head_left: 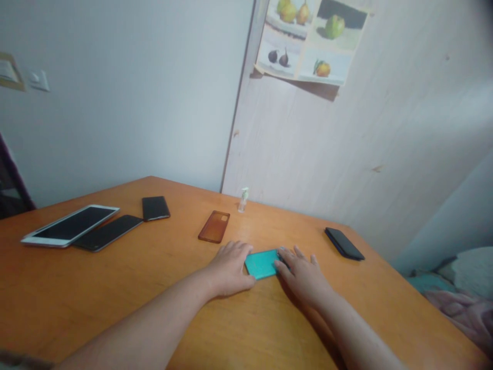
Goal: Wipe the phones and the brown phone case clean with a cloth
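A teal smartphone (262, 264) lies on the wooden table in front of me, back side up by its look. My left hand (231, 270) grips its left end, thumb at the near corner and fingers at the far corner. At its right end, my right hand (302, 272) holds it between thumb and index finger, the other fingers spread outward. The right fingers cover part of that end. Just beyond my left hand lies a brown see-through phone case (214, 227), with a camera cutout at its top.
A small clear pump bottle (243, 200) stands near the wall. On the left lie a white tablet (73, 225), a dark phone (110, 232) and a smaller black device (155, 208). A black wallet-like item (344, 243) is near the table's right edge.
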A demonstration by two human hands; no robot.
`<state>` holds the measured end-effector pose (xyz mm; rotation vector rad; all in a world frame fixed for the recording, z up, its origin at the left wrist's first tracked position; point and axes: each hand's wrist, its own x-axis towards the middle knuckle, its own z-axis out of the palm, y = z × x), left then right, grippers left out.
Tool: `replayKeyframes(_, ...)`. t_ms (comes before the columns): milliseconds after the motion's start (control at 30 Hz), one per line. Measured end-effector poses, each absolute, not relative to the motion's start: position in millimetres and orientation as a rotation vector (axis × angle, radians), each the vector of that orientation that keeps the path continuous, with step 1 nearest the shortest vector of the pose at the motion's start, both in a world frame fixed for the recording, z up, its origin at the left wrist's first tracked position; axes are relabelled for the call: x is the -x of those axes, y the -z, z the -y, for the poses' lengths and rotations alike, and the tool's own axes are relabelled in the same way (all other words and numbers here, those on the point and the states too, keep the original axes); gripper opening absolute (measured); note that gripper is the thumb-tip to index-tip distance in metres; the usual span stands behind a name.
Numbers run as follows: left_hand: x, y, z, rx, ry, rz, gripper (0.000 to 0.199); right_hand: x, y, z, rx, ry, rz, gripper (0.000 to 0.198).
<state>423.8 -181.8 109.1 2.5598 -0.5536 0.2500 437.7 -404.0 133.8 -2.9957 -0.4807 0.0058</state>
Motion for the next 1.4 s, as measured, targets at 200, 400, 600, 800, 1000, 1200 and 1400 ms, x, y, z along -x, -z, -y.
replayKeyframes(200, -424, -110, 183, -2.54, -0.263, 0.559, 0.043, -420, -137, 383, 2.774, -0.142, 0.978, 0.049)
replayKeyframes(400, -426, -105, 184, -2.522, -0.252, 0.505, 0.057, -436, -131, 391, 2.973, -0.023, 0.584, 0.053)
replayKeyframes(600, -428, -99, 184, -2.406, -0.279, 0.51, 0.083, -421, -136, 367, 2.751, -0.162, 1.012, 0.053)
replayKeyframes(800, -429, -96, 184, -2.375, -0.27, 0.497, 0.089, -426, -141, 379, 2.824, -0.159, 0.867, 0.053)
replayKeyframes(1000, -428, -100, 184, -2.381, -0.195, 0.474, 0.097, -410, -153, 383, 2.718, -0.22, 1.03, 0.051)
replayKeyframes(1200, -430, -102, 183, -2.362, -0.207, 0.51, 0.095, -421, -141, 366, 2.756, -0.127, 1.014, 0.05)
replayKeyframes(1400, -431, -102, 183, -2.36, -0.182, 0.503, 0.098, -406, -147, 386, 2.733, -0.198, 1.053, 0.049)
